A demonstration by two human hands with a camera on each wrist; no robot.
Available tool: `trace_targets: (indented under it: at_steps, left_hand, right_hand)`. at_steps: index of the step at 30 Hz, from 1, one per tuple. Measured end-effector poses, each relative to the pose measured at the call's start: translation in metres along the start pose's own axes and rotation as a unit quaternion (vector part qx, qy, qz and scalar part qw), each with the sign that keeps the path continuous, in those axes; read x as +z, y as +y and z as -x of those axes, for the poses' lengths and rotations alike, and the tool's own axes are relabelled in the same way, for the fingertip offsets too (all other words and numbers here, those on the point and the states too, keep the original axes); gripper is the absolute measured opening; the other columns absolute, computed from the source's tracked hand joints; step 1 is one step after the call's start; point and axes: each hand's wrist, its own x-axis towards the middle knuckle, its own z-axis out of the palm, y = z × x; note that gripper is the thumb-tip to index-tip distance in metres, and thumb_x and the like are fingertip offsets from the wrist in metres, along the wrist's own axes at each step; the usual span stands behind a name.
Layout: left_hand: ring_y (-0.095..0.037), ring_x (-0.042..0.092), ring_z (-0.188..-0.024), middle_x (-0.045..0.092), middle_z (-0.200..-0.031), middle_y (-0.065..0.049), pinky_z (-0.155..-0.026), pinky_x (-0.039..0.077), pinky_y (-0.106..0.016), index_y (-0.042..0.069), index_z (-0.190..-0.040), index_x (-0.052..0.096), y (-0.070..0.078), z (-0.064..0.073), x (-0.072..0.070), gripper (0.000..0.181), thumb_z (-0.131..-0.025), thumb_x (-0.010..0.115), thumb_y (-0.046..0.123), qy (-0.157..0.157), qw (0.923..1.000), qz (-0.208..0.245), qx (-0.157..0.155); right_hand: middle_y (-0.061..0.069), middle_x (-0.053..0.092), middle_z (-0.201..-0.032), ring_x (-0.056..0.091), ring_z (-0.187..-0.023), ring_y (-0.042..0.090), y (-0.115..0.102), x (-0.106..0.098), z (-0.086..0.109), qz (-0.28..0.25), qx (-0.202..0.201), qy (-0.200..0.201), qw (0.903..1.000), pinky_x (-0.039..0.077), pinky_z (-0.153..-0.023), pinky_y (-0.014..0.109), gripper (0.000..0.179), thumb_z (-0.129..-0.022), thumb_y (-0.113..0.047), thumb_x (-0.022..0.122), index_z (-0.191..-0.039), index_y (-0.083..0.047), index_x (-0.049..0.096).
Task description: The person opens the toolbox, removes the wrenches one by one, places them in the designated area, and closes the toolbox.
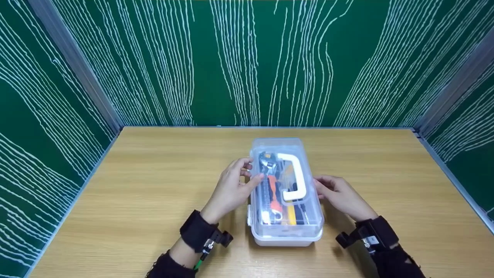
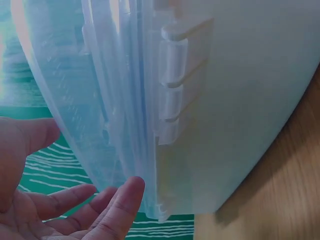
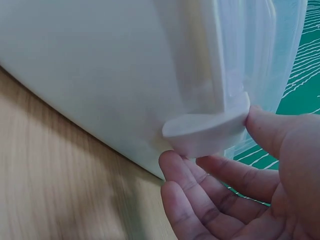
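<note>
A toolbox with a white base and a clear lid stands lengthwise on the table, its lid down. On the lid lies a white handle. Through the plastic show an adjustable wrench and a tool with an orange and black grip. My left hand is at the box's left side, thumb over the lid edge and fingers spread along the side, near the hinge. On the opposite side, my right hand pinches a white latch between thumb and fingers.
The wooden table runs back to a green wall with white wavy lines. Similar panels rise at left and right, joined by grey posts. Each wrist wears a black strap with a small camera.
</note>
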Motion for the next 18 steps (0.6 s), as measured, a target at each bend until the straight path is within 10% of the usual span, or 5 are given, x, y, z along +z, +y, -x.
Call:
trace_targets:
  at_steps: [18]
  left_hand:
    - [-0.022,0.064,-0.116,0.063,-0.131,-0.009,-0.093,0.063,-0.032,0.008,-0.153,0.053,-0.0024,0.0008,0.0086,0.060,-0.101,0.076,0.030,0.019,0.9995,0.021,-0.015]
  right_hand:
    - [0.011,0.071,-0.119,0.067,-0.094,0.011,0.0064,0.0006,-0.0020,-0.074,0.015,-0.029,0.9967,0.057,-0.087,0.022,0.053,-0.114,-0.033,0.054,-0.146,0.008,0.056]
